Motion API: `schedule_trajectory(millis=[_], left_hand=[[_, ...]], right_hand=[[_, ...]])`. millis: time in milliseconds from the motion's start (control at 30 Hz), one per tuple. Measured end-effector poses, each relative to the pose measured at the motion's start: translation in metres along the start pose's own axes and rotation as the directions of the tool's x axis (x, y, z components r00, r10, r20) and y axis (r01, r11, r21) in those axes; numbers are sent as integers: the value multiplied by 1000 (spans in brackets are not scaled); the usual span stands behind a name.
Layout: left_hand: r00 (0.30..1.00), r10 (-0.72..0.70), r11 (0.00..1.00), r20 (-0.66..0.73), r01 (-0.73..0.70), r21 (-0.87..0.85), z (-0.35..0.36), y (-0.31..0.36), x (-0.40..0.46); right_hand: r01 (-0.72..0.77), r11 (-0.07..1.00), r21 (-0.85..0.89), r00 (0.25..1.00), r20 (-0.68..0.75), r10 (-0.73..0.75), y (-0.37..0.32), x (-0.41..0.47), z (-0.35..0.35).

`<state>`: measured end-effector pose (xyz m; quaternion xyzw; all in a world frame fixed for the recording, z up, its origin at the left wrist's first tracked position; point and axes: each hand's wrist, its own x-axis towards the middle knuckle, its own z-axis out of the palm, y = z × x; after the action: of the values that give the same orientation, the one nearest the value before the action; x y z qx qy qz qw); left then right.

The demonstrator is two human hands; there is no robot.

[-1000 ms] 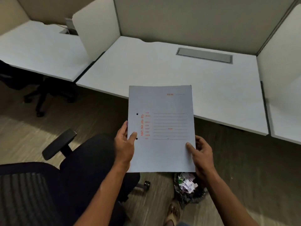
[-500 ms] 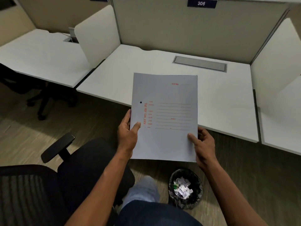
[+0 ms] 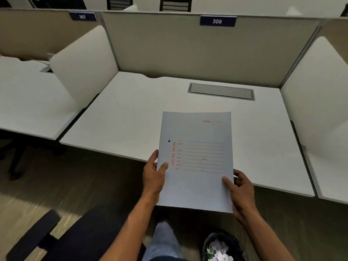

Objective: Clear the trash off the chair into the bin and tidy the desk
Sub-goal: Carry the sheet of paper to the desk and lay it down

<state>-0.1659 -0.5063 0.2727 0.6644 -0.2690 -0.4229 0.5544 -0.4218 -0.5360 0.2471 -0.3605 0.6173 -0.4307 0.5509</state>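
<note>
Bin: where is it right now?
In the head view, the bin sits on the floor at bottom right, below the right hand and the file folder, crumpled paper inside.

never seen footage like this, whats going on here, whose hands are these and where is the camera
There is no machine here. The camera sits on a person's head and looks forward and down, so you see that person's own arms from above, in one single view.

The left hand and the right hand each grip a side edge of a pale grey file folder with red printed lines, held above the front edge of the white desk in the cubicle marked 306. The desk top carries only a closed grey cable hatch.

Below, by the person's leg, stands a black waste bin holding crumpled paper. The black office chair is at the lower left.
</note>
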Motion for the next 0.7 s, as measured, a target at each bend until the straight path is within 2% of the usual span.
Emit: schedule_trajectory(millis=[333,500,700], left_hand=[[1000,-27,984,15,24,178,-24,69,214],[998,-15,965,53,0,261,-22,93,274],[999,-46,955,5,43,292,-9,100,319]], right_hand=[[-82,996,29,993,-88,84,-56,126,149],[-102,990,102,982,-148,117,-77,165,188],[-103,991,87,980,-163,117,-98,205,210]])
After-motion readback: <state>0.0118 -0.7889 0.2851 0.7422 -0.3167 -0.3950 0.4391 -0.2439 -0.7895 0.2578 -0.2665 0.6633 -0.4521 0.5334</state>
